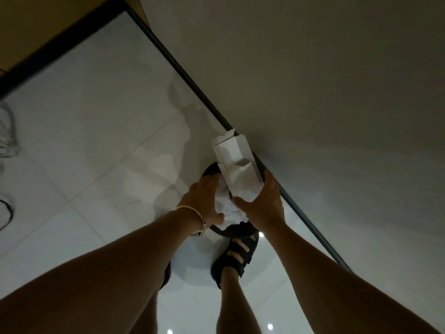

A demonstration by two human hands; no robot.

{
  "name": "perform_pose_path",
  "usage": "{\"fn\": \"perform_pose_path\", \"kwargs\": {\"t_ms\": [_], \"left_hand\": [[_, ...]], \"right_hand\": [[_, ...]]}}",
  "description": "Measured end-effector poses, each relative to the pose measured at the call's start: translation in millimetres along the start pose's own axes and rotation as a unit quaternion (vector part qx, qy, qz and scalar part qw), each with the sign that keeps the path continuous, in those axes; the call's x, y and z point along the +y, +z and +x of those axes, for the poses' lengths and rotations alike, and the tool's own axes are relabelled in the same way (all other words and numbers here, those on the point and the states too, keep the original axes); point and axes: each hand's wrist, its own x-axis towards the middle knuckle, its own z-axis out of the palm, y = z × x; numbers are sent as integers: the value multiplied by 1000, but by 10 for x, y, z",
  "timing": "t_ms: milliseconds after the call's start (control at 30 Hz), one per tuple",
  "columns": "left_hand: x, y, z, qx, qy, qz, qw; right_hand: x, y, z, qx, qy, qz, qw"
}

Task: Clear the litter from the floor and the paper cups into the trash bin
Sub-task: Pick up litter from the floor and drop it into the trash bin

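Observation:
A round black trash bin [237,231] stands on the white tiled floor against the wall, mostly hidden by my hands. My right hand [262,206] grips a white folded cardboard carton [237,165] that sticks up out of the bin's mouth. My left hand [204,201], with a bracelet at the wrist, presses on crumpled white paper [227,209] lying in the bin opening beside the carton. No paper cups are in view.
A grey wall [313,92] with a dark baseboard [192,81] runs diagonally right of the bin. My feet in dark strapped sandals [237,254] stand just before the bin. Wire-like objects [8,131] lie at the left edge. A brown surface [36,25] fills the top left.

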Motion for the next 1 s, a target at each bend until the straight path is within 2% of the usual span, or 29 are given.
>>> {"fn": "perform_pose_path", "kwargs": {"t_ms": [100, 267, 500, 700, 867, 1000], "left_hand": [[-69, -146, -214, 3, -28, -2, 1000], [-36, -493, -464, -17, -14, 31, 999], [-42, -679, -489, -46, 3, 85, 995], [547, -1127, -945, -49, 48, 169, 983], [1364, -1567, -1688, -38, 125, 239, 962], [1827, -1570, -2333, -56, 166, 298, 938]], "right_hand": [[-45, 46, -252, 1, 54, 42, 998], [-196, 38, -468, -10, 103, 57, 993], [-309, 67, -573, -45, 114, 30, 992], [-547, -824, -1136, -22, 114, -27, 993], [-823, -1595, -2065, 33, 142, 16, 989], [-811, -1923, -2920, 86, 157, 49, 983]]}}
